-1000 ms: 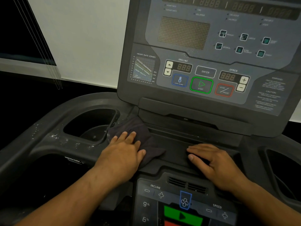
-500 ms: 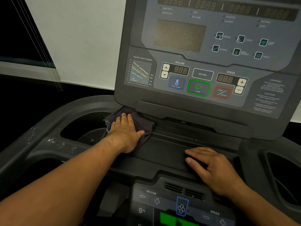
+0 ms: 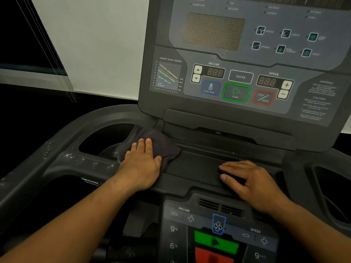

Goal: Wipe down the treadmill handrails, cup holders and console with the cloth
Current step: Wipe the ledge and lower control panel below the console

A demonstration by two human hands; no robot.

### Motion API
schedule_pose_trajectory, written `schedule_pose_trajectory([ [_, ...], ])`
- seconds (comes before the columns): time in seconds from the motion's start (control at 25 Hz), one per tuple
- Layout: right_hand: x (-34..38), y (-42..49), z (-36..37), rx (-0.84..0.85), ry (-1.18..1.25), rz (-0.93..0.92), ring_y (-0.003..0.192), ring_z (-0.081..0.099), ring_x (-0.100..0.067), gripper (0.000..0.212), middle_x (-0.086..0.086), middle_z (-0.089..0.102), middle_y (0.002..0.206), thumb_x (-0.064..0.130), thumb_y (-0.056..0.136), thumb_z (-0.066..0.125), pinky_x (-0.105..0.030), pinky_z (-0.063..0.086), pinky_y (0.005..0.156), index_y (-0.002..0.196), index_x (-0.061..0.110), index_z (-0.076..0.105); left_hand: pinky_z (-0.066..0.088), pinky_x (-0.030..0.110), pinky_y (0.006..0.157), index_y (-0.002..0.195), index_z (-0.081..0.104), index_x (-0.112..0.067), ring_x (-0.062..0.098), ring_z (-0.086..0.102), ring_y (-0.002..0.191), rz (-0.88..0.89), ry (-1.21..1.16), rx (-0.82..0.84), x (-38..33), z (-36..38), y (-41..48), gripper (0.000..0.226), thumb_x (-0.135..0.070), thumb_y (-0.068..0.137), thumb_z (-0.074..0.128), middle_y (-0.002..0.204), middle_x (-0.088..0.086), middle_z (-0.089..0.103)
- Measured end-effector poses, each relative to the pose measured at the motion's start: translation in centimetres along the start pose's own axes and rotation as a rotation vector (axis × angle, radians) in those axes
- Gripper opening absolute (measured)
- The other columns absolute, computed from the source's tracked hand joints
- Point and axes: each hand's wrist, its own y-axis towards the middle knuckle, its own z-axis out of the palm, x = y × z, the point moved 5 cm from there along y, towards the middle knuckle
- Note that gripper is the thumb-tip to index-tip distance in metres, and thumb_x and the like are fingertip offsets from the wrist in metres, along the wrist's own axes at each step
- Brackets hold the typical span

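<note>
A dark grey cloth (image 3: 152, 137) lies on the treadmill's ledge beside the left cup holder (image 3: 106, 139), just under the console (image 3: 241, 59). My left hand (image 3: 142, 164) presses flat on the cloth, fingers pointing toward the console. My right hand (image 3: 252, 183) rests palm down on the dark tray (image 3: 195, 166) below the console, fingers spread, holding nothing. Water droplets speckle the left handrail frame (image 3: 62, 158). The right cup holder (image 3: 330, 190) shows at the right edge.
A lower control panel (image 3: 218, 234) with incline and speed buttons, a fan key and green and red pads sits near me. A white wall (image 3: 95, 44) and dark window stand behind the machine at the left.
My left hand pushed the cloth away from me toward the console's base, then slid back slightly. My right hand stayed put on the tray.
</note>
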Motion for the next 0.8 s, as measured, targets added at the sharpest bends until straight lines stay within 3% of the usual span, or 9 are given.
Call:
schedule_pose_trajectory([
  [0.2, -0.1, 0.1, 0.2, 0.016, -0.004, 0.022, 0.107, 0.056, 0.000, 0.046, 0.016, 0.066, 0.115, 0.057, 0.086, 0.049, -0.015, 0.038, 0.093, 0.115, 0.029, 0.072, 0.005, 0.044, 0.122, 0.154, -0.005, -0.007, 0.032, -0.002, 0.150, 0.116, 0.054, 0.028, -1.0, -1.2, 6.1, 0.074, -0.047, 0.102, 0.029, 0.163, 0.014, -0.007],
  [0.4, 0.0, 0.2, 0.2, 0.033, -0.034, 0.019, 0.105, 0.055, -0.002, 0.047, 0.019, 0.063, 0.115, 0.057, 0.086, 0.048, -0.018, 0.040, 0.092, 0.114, 0.029, 0.072, 0.003, 0.039, 0.122, 0.156, -0.001, -0.011, 0.024, -0.003, 0.150, 0.243, -0.064, 0.002, -0.8, -2.1, 7.1, 0.072, -0.044, 0.102, 0.034, 0.164, 0.010, -0.005],
  [0.68, 0.1, 0.2, 0.1, 0.034, -0.033, 0.037, 0.106, 0.056, -0.001, 0.046, 0.023, 0.060, 0.114, 0.057, 0.086, 0.049, -0.014, 0.037, 0.092, 0.114, 0.029, 0.072, 0.003, 0.037, 0.120, 0.156, 0.000, -0.018, 0.022, -0.004, 0.150, 0.125, -0.120, 0.000, 1.2, -0.1, -1.9, 0.062, -0.038, 0.104, 0.028, 0.164, 0.005, -0.010],
  [0.8, 0.0, 0.2, 0.1, 0.025, -0.017, 0.049, 0.107, 0.057, -0.002, 0.044, 0.022, 0.060, 0.114, 0.056, 0.086, 0.050, -0.020, 0.042, 0.094, 0.113, 0.029, 0.072, 0.001, 0.036, 0.120, 0.156, -0.003, -0.018, 0.021, -0.007, 0.150, 0.102, -0.128, 0.049, 1.5, 0.2, -2.3, 0.062, -0.039, 0.104, 0.026, 0.163, 0.004, -0.013],
])
